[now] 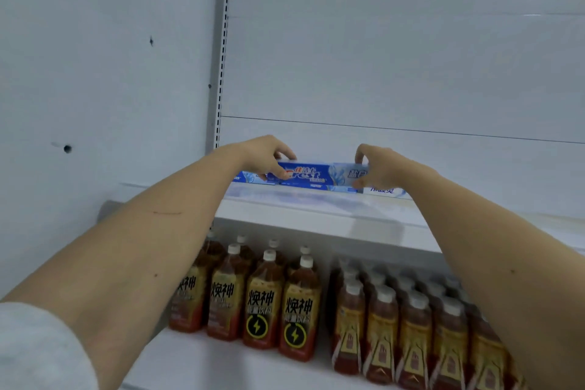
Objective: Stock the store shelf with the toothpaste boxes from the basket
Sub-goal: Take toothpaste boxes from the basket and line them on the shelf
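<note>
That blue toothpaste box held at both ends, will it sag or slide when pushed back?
The toothpaste box looks straight between the left hand and right hand, so probably stiff. Its flat faces should slide, not roll. Glossy print suggests a slippery grip.

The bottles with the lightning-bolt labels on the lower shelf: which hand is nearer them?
Left, slightly. The left hand holds the toothpaste box nearly above the lightning-bolt bottles; the right hand holds its other end, further right.
</note>
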